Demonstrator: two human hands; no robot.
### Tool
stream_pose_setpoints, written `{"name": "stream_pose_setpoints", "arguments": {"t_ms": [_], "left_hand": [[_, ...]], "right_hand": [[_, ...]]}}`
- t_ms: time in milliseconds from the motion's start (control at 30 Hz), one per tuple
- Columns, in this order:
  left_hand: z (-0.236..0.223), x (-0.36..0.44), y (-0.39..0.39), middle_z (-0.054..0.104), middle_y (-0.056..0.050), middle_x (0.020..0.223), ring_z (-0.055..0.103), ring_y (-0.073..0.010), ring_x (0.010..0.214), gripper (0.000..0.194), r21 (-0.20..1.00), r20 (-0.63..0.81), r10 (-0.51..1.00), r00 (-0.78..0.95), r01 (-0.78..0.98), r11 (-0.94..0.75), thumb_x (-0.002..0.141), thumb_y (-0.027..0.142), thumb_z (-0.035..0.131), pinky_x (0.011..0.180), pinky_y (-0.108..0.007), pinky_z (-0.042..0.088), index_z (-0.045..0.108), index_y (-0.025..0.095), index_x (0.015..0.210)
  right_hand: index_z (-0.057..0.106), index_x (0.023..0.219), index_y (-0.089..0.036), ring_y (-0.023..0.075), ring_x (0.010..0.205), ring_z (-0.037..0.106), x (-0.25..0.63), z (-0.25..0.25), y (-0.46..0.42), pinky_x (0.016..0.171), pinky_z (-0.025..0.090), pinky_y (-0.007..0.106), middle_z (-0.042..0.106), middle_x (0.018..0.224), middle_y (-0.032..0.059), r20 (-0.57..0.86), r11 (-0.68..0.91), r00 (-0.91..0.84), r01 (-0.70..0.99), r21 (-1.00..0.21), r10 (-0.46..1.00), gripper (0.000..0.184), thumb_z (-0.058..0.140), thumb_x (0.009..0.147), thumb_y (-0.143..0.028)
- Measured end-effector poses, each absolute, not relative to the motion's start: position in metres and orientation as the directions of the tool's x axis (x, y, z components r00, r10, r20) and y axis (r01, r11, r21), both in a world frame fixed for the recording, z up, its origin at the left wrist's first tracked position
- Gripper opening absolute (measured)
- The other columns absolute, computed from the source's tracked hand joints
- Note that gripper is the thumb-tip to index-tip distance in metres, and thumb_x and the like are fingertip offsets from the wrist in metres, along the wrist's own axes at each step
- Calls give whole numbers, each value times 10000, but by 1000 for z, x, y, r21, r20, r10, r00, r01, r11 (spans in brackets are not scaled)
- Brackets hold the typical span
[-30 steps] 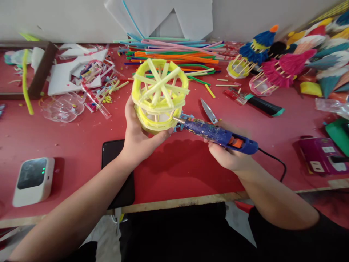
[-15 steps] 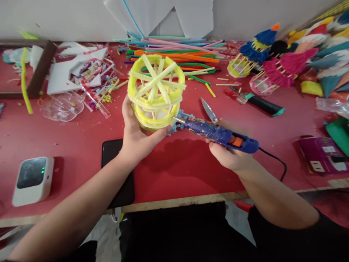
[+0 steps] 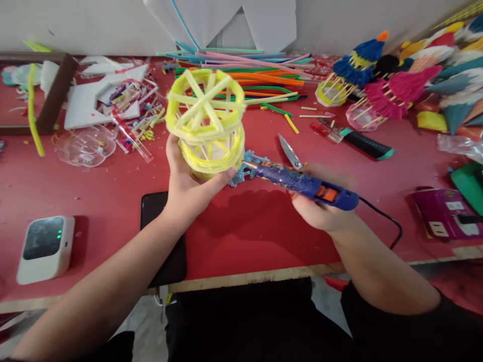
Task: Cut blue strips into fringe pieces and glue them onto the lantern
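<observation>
My left hand [image 3: 190,188] is closed round the base of a yellow pipe-cleaner frame [image 3: 206,125], two round tiers joined by sticks, with crossed spokes on top. The thumb presses the near side of its lower ring. In my right hand [image 3: 320,208] is a blue glue gun [image 3: 298,181] with an orange part at its back end. Its metal nozzle points left, right by the lower ring; I cannot tell if it touches. Part of the right fingers is hidden behind the gun. Light-blue cut pieces [image 3: 247,168] lie behind the nozzle.
Coloured pipe cleaners [image 3: 245,75] are heaped at the back. An open knife blade [image 3: 290,151] and a black-and-green cutter [image 3: 366,145] lie to the right. A phone [image 3: 169,261] and a white device [image 3: 47,249] sit at left. The gun's cord [image 3: 392,223] trails right.
The yellow frame has shifted a little left and up, and tilted, so more of the lower ring shows. The glue gun has hardly moved, staying close to the ring.
</observation>
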State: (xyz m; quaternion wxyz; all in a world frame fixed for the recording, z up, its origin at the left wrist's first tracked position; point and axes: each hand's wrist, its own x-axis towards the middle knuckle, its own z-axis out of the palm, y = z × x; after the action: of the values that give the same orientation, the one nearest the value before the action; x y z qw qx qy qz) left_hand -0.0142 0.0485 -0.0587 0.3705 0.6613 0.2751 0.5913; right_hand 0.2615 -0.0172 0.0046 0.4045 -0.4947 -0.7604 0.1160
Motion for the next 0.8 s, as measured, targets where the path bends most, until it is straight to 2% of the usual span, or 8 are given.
{"name": "stream_pose_setpoints", "arguments": {"t_ms": [67,133,233,300,400,600,700,800], "left_hand": [[-56,-15,48,469,-21,1613,506,-361,1508,996,833,554,824,121,-82,-548,735,487,950,1178,-666,513,342,476,1524],[-54,-17,48,510,0,1595,520,-336,1502,850,849,528,842,108,-88,-521,801,445,907,1222,-635,494,394,493,1477],[-52,-20,49,525,18,1580,528,-309,1497,756,863,505,859,87,-71,-500,849,436,863,1239,-613,496,410,516,1449],[-53,-20,49,492,14,1602,497,-318,1524,787,865,502,863,61,-56,-499,830,468,875,1240,-620,495,401,518,1456],[-54,-19,50,466,5,1609,477,-330,1535,829,865,502,864,47,-57,-499,798,493,897,1239,-624,494,399,519,1460],[-53,-18,51,443,-1,1601,443,-334,1557,839,847,532,844,66,-67,-528,808,457,901,1261,-636,455,395,502,1476],[-53,-20,52,438,6,1611,461,-333,1547,911,848,529,843,99,-97,-521,822,430,893,1220,-649,498,306,543,1510],[-56,-24,55,421,18,1633,461,-344,1546,913,841,541,834,106,-56,-538,817,472,885,1204,-659,508,276,565,1491]], "right_hand": [[672,1001,-295,191,633,681,275,10,-13,585,557,330,741,812,-9,573,544,-202,657,-522,794,287,683,731,-198],[680,1200,-295,222,744,732,298,14,-10,609,568,338,777,956,41,477,498,-256,712,-495,841,481,713,733,-185],[713,1231,-286,270,846,740,346,15,-7,598,541,358,767,1031,103,391,380,-229,847,-372,892,585,708,683,-83],[748,1123,-303,228,696,666,380,10,-5,575,504,369,741,917,80,321,327,-220,885,-333,921,508,788,666,-85],[747,860,-298,239,765,693,425,-1,-2,648,508,371,745,846,56,296,267,-173,910,-317,940,354,768,670,0],[798,767,-261,263,908,741,455,-1,7,850,534,401,791,912,54,152,50,-8,960,-276,988,570,538,556,200],[835,947,-279,284,988,727,422,17,5,920,514,444,800,997,75,224,107,-51,964,-243,973,626,546,599,154],[811,969,-236,270,875,740,357,33,0,805,564,410,804,939,103,437,260,-125,929,-264,891,274,700,781,-71]]}}
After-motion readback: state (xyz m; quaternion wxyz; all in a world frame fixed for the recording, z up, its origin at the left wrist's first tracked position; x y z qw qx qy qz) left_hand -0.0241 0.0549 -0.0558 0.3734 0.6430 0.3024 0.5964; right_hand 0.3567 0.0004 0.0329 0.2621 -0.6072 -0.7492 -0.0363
